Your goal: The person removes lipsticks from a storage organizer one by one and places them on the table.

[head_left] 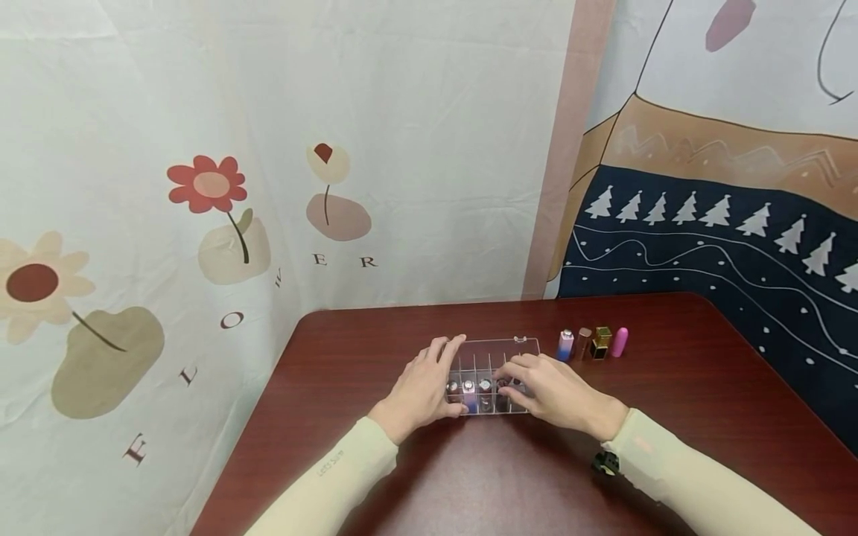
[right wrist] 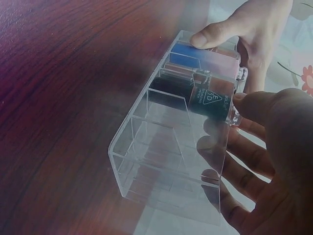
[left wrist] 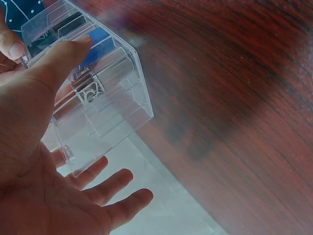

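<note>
A clear divided lipstick organizer stands on the table with several lipsticks upright in its left compartments. My left hand holds its left end, thumb across the front wall and fingers behind. By the thumb is a pink-and-blue lipstick. In the right wrist view, a dark green lipstick with white lettering stands in a compartment beside it. My right hand is over that lipstick, thumb tip at its top end. The other fingers of this hand spread behind the clear wall, near vacant compartments.
Right of the organizer stand a pink-and-blue lipstick, a brown tube, a gold-and-black lipstick and a magenta tube. A printed curtain hangs behind the reddish-brown table. A dark wrist strap shows at my right sleeve.
</note>
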Demonstrator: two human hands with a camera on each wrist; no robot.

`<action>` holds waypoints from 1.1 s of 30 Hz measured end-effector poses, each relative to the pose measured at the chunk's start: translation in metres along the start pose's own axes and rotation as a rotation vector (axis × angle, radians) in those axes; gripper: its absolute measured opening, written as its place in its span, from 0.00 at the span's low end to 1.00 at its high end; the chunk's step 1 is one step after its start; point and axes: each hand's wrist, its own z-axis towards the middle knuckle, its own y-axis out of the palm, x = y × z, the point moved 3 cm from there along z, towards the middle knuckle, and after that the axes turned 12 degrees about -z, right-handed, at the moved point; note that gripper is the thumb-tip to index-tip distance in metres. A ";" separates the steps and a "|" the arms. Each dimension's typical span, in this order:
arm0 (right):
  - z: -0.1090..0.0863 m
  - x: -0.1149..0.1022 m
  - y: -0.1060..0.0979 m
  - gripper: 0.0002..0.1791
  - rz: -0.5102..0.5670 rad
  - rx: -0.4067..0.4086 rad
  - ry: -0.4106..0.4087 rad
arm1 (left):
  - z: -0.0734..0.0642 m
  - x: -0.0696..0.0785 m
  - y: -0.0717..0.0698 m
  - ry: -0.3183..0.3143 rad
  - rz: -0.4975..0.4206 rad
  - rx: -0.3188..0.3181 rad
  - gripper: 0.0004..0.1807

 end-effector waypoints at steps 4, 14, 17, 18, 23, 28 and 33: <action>-0.001 0.000 0.001 0.11 0.001 0.002 0.000 | -0.001 0.001 0.000 -0.006 0.000 -0.004 0.72; -0.001 -0.001 0.000 0.11 0.011 0.025 -0.009 | -0.002 0.000 0.000 -0.002 -0.005 0.000 0.72; -0.001 -0.001 -0.002 0.11 0.029 0.028 -0.007 | -0.002 0.000 0.000 0.000 0.003 0.001 0.72; -0.001 0.000 -0.002 0.11 0.033 0.030 -0.006 | -0.001 0.000 0.000 0.000 0.004 0.002 0.72; -0.001 0.002 -0.005 0.13 0.059 0.027 0.005 | 0.001 -0.001 0.001 0.001 0.002 0.003 0.72; -0.001 0.004 -0.009 0.15 0.085 0.025 0.022 | 0.002 -0.001 -0.001 0.011 0.002 0.000 0.73; 0.000 0.004 -0.014 0.16 0.070 0.057 0.020 | 0.002 -0.004 -0.002 0.023 0.020 -0.001 0.73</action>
